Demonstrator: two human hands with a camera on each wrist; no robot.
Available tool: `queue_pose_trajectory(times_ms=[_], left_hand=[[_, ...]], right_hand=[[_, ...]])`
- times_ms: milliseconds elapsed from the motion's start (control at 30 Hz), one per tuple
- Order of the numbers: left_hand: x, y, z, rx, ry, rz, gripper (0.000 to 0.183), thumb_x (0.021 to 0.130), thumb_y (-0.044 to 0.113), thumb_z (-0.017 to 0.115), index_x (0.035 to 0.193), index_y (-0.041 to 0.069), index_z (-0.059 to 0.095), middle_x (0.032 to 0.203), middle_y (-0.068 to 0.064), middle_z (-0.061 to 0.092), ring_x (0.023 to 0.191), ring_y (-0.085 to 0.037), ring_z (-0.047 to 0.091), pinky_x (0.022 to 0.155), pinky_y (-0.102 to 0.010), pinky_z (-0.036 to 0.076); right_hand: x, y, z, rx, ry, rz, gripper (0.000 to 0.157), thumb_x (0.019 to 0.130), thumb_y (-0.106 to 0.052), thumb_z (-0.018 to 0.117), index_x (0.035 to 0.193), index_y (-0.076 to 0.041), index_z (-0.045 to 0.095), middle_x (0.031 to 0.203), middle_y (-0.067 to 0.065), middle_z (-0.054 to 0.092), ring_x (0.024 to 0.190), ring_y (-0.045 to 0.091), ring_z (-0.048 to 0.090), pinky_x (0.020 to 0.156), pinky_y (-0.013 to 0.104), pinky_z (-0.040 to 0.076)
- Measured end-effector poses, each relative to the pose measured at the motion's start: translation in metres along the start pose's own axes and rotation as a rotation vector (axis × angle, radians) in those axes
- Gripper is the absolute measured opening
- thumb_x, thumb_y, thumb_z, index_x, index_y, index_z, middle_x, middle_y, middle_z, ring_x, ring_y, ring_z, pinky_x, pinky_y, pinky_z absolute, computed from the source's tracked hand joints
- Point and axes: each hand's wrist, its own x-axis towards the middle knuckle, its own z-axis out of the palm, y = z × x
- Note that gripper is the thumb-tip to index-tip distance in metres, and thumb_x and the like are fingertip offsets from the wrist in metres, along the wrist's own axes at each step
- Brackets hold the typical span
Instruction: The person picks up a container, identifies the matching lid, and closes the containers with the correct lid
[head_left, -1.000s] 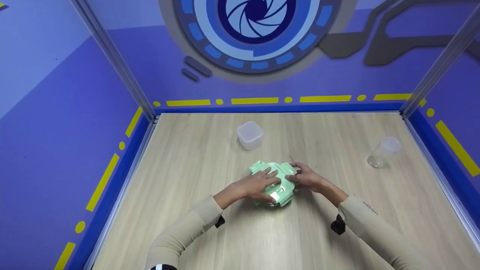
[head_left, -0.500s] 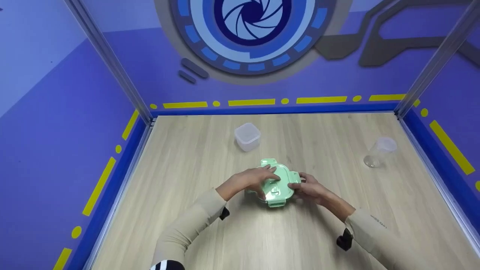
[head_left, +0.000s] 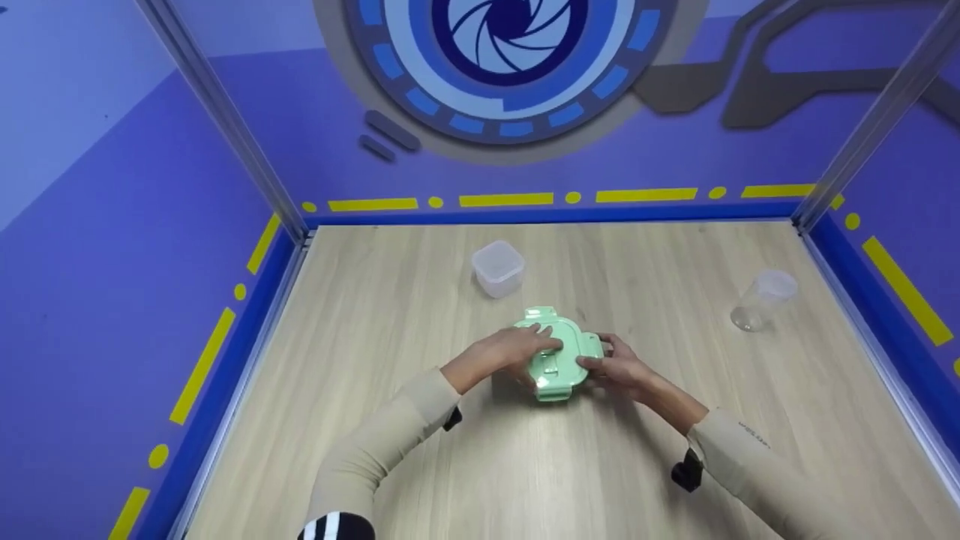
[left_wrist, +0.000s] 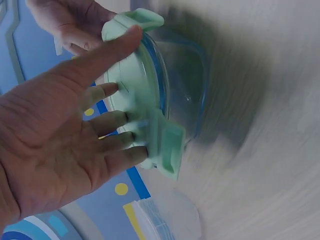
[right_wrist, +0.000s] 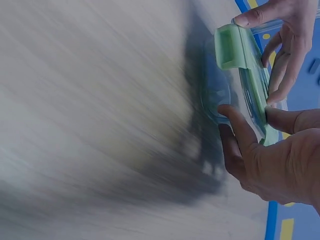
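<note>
A glass food container (left_wrist: 182, 85) with a mint-green lid (head_left: 566, 341) is in the middle of the table, its side latch flaps (left_wrist: 171, 145) sticking outward. My left hand (head_left: 510, 352) lies across the lid from the left. Its fingers are spread and fairly straight, touching the top, with the thumb at the near rim. From the right, my right hand (right_wrist: 275, 160) grips the container, thumb on the lid's edge and fingers against the glass side. In the head view the left hand covers part of the lid, and the lid hides the glass.
Behind the container stands a small translucent square box (head_left: 499, 270). A clear round jar (head_left: 763, 300) is on the right of the wooden table (head_left: 375, 300). Blue-purple panels (head_left: 465, 172) border the table's back and sides.
The food container has turned clockwise in the head view, so one latch flap now points right into the right hand. The left hand has shifted on the lid. The box and jar stay put.
</note>
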Motion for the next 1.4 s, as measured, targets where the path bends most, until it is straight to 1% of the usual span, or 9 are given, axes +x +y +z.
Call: queue_pose_trajectory(times_ms=[133, 367, 633, 733, 833, 867, 1033, 1200, 1400], left_hand=[[0.003, 0.002, -0.003, 0.02, -0.004, 0.001, 0.094, 0.079, 0.038, 0.088, 0.157, 0.025, 0.037, 0.168, -0.011, 0.029, 0.156, -0.029, 0.029, 0.124, -0.042, 0.033], [-0.001, -0.003, -0.004, 0.048, -0.024, -0.001, 0.098, 0.08, 0.045, 0.086, 0.161, 0.028, 0.033, 0.17, -0.008, 0.025, 0.157, -0.027, 0.026, 0.122, -0.042, 0.036], [0.001, -0.004, 0.001, 0.122, -0.026, -0.043, 0.075, 0.095, 0.059, 0.059, 0.161, 0.038, 0.029, 0.171, 0.002, 0.022, 0.158, -0.019, 0.025, 0.105, -0.045, 0.052], [0.001, -0.003, 0.005, 0.127, -0.011, -0.059, 0.075, 0.095, 0.059, 0.06, 0.16, 0.039, 0.029, 0.171, 0.003, 0.021, 0.158, -0.017, 0.024, 0.105, -0.045, 0.052], [0.001, -0.002, 0.007, 0.132, 0.006, -0.058, 0.074, 0.096, 0.059, 0.059, 0.16, 0.039, 0.029, 0.171, 0.004, 0.021, 0.158, -0.017, 0.023, 0.105, -0.045, 0.052], [0.001, -0.002, 0.008, 0.135, 0.008, -0.053, 0.074, 0.096, 0.059, 0.058, 0.161, 0.039, 0.029, 0.171, 0.004, 0.021, 0.158, -0.017, 0.023, 0.105, -0.045, 0.052], [0.001, -0.001, 0.008, 0.158, 0.017, -0.03, 0.074, 0.095, 0.061, 0.059, 0.16, 0.039, 0.03, 0.17, 0.003, 0.024, 0.157, -0.017, 0.026, 0.103, -0.044, 0.053], [-0.001, -0.012, 0.009, 0.094, 0.04, 0.04, 0.073, 0.096, 0.058, 0.06, 0.16, 0.036, 0.031, 0.171, 0.002, 0.023, 0.158, -0.019, 0.023, 0.107, -0.048, 0.051], [0.0, -0.036, 0.033, 0.045, 0.159, 0.225, 0.067, 0.103, 0.05, 0.053, 0.161, 0.025, 0.033, 0.171, -0.005, 0.022, 0.159, -0.025, 0.019, 0.128, -0.044, 0.025]], right_hand=[[-0.008, -0.013, -0.007, -0.109, 0.065, -0.023, 0.077, 0.099, -0.012, 0.063, 0.156, 0.009, 0.016, 0.141, 0.034, 0.043, 0.111, 0.025, 0.065, 0.101, 0.045, 0.055], [-0.017, -0.038, -0.018, -0.367, 0.121, -0.147, 0.05, 0.099, -0.009, 0.061, 0.138, 0.02, 0.048, 0.133, 0.037, 0.058, 0.118, 0.037, 0.066, 0.096, 0.04, 0.059], [-0.012, -0.055, -0.014, -0.531, 0.079, -0.129, 0.045, 0.094, -0.01, 0.067, 0.126, 0.022, 0.059, 0.123, 0.035, 0.066, 0.106, 0.033, 0.071, 0.092, 0.043, 0.06], [-0.007, -0.057, -0.012, -0.544, 0.065, -0.124, 0.019, 0.092, -0.008, 0.069, 0.093, 0.012, 0.068, 0.088, 0.017, 0.071, 0.078, 0.018, 0.067, 0.072, 0.029, 0.059], [-0.002, -0.057, -0.01, -0.571, 0.069, -0.14, 0.03, 0.089, -0.006, 0.072, 0.066, -0.007, 0.053, 0.06, -0.005, 0.049, 0.06, 0.007, 0.046, 0.056, 0.021, 0.04], [-0.001, -0.056, -0.009, -0.577, 0.064, -0.141, 0.036, 0.088, -0.006, 0.073, 0.063, -0.011, 0.048, 0.057, -0.008, 0.041, 0.057, 0.007, 0.04, 0.055, 0.02, 0.035], [0.002, -0.053, -0.005, -0.588, 0.046, -0.151, 0.038, 0.083, -0.005, 0.079, 0.061, -0.012, 0.049, 0.054, -0.011, 0.041, 0.054, 0.004, 0.041, 0.052, 0.017, 0.035], [0.005, -0.05, -0.006, -0.576, 0.046, -0.123, 0.03, 0.083, -0.003, 0.08, 0.065, -0.008, 0.056, 0.055, -0.01, 0.047, 0.055, 0.004, 0.045, 0.052, 0.015, 0.039], [0.006, -0.047, -0.006, -0.545, 0.026, -0.055, 0.027, 0.086, -0.007, 0.078, 0.069, -0.01, 0.057, 0.059, -0.01, 0.05, 0.06, 0.005, 0.049, 0.057, 0.017, 0.044]])
